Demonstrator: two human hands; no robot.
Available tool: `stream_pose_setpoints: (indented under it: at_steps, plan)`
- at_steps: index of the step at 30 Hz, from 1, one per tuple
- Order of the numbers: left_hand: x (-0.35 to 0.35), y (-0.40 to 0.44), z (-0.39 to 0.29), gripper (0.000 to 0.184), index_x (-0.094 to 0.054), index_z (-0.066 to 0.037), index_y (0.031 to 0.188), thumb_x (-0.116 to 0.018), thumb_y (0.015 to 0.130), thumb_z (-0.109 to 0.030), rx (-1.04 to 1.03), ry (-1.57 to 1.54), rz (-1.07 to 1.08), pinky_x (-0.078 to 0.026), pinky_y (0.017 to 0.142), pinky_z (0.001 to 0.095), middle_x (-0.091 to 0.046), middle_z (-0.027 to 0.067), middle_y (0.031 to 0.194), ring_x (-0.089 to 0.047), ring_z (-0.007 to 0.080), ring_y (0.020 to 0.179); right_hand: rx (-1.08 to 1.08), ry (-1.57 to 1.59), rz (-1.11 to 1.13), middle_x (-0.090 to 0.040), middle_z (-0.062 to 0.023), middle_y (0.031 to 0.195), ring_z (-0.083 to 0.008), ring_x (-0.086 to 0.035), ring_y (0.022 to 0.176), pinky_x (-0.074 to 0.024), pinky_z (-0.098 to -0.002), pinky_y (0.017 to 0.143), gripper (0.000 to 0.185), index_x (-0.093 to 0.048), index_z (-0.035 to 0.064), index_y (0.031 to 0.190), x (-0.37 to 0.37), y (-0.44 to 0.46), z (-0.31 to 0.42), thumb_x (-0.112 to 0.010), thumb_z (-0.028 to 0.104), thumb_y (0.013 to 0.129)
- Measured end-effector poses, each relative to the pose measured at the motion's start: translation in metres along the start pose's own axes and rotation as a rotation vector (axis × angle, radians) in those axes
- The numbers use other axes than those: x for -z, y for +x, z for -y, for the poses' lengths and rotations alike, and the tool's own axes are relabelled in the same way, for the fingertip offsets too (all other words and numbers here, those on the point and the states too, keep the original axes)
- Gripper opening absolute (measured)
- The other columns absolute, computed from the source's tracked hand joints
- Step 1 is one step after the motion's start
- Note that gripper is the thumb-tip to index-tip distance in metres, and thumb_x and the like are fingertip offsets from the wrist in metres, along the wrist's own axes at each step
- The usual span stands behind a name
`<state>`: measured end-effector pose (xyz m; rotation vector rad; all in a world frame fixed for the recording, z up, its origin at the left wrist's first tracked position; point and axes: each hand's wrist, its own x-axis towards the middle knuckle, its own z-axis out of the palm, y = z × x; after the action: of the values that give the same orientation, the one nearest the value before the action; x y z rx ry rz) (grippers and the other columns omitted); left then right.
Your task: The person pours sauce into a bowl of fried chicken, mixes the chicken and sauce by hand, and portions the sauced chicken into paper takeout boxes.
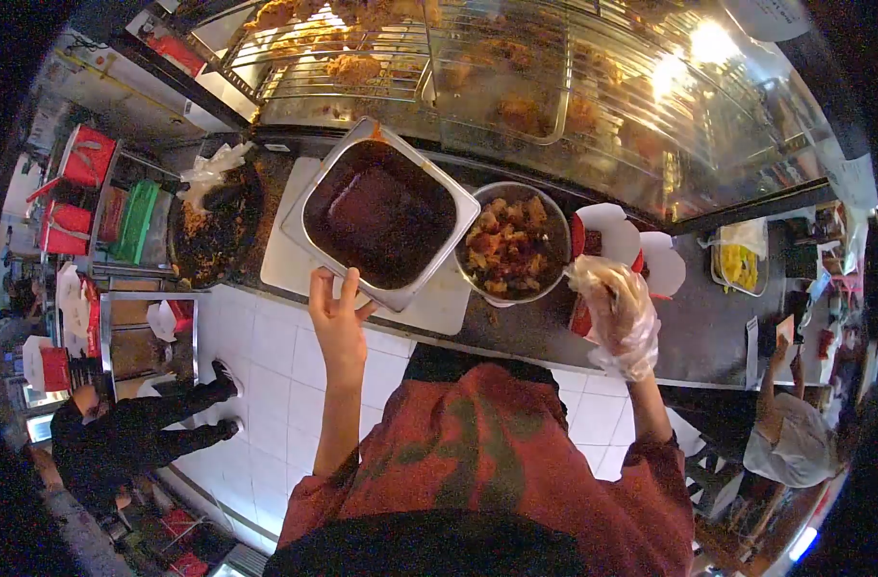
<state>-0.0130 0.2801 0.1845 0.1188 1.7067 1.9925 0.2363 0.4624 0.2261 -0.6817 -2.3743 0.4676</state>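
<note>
A square steel pan [427,173] of dark red-brown sauce [381,216] sits over a white cutting board [290,255]. My left hand [339,313] is bare and grips the pan's near rim, fingertips at its edge. To the pan's right is a round metal bowl [497,300] of fried chicken pieces [516,245] with dark sauce on some. My right hand [617,317], in a clear plastic glove, is curled just right of the bowl, in front of red and white takeaway boxes [607,229]. Whatever its fingers may hold is hidden by the glove.
Behind the counter [699,327] stands a lit glass display case [497,77] with fried chicken on racks. A dark round pan [213,236] with crumbs is at left, a tray of yellow food [739,264] at right. People stand at left [131,433] and right [790,438].
</note>
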Motion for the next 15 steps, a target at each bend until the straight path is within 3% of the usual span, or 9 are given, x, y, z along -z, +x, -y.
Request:
stream_pose_setpoints:
  at_steps: [6,15]
  plan:
    - [-0.001,-0.008,-0.003,0.012,-0.048,-0.011,0.093,-0.057,0.085,-0.014,0.001,0.023,-0.084,-0.051,0.052,0.0197,-0.05,-0.0049,0.092,-0.05,0.0018,0.078,0.094,0.101,0.018,-0.06,-0.0097,0.096,-0.0288,-0.056,0.086,-0.0432,-0.0381,0.076,0.016,-0.057,0.0056,0.094,-0.041,0.026,-0.022,-0.059,0.01,0.079]
    - [0.012,-0.012,0.002,0.013,-0.048,-0.01,0.092,-0.058,0.084,-0.013,0.014,0.065,-0.076,-0.051,0.051,0.019,-0.046,-0.0056,0.09,-0.045,0.001,0.074,0.177,-0.006,0.028,-0.058,-0.0092,0.108,-0.0268,-0.054,0.101,-0.0429,-0.0367,0.084,0.025,-0.055,0.0075,0.103,-0.044,0.004,-0.051,-0.058,0.005,0.079]
